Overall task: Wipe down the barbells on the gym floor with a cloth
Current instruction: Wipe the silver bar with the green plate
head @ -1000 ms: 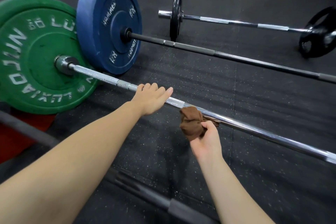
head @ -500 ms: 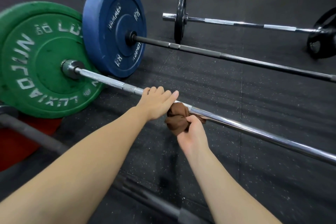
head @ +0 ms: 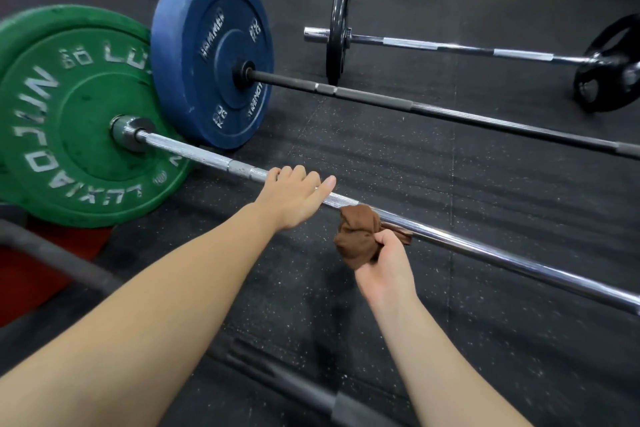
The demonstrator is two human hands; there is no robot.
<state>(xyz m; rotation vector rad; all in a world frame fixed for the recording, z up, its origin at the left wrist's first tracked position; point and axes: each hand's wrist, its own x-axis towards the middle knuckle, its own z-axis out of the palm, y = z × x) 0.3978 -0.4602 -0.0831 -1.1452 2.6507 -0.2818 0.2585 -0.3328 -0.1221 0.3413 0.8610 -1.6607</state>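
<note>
While the left hand (head: 298,198) curls its fingers over the chrome barbell (head: 485,253) to steady it, the right hand (head: 384,267) grips a bunched brown cloth (head: 356,236) and presses it against the near side of the same shaft, just beside the left thumb. The chrome barbell lies on the gym floor (head: 363,156), its left end carried by a green plate (head: 69,121). 2 further bars lie beyond it: a black barbell (head: 450,114) with a blue plate (head: 211,55), and a far barbell (head: 450,47) with small black plates. Handling, as judged: the loaded bar is heavy and rigid but may roll on its plates, hence the bracing grip. The polished section looks slippery; the knurled section nearer the green plate should offer better purchase. The cloth is soft and light, and would clean best wrapped round the shaft rather than dabbed on 1 side. Hold the bar on the shaft, not at the plates.
</note>
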